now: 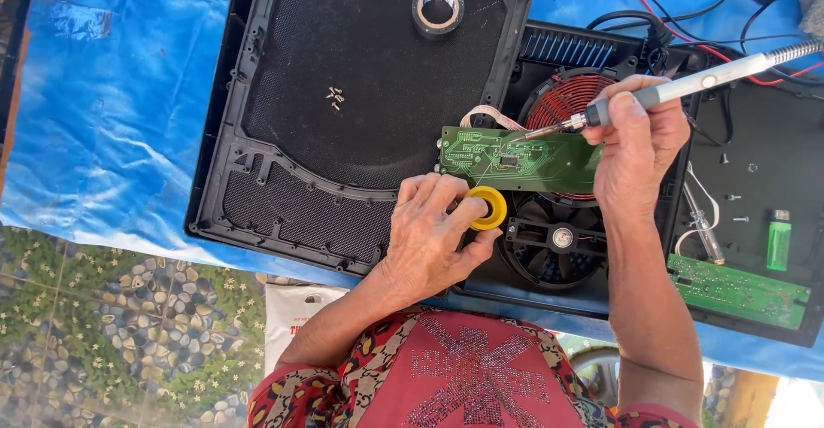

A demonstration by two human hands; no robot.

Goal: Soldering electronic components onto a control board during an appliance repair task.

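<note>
The soldering iron point(687, 89) is gripped closed in the right hand point(635, 149), tip on the green circuit board point(515, 162) lying across the open cooker; the left hand point(433, 239) is pinched on a yellow solder reel point(487, 207). The tip is best kept steady on one joint.

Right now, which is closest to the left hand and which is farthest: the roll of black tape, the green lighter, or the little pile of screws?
From the left hand:
1. Little pile of screws, up on the black cover.
2. Roll of black tape, at the top edge.
3. Green lighter, far out past the right hand.
</note>
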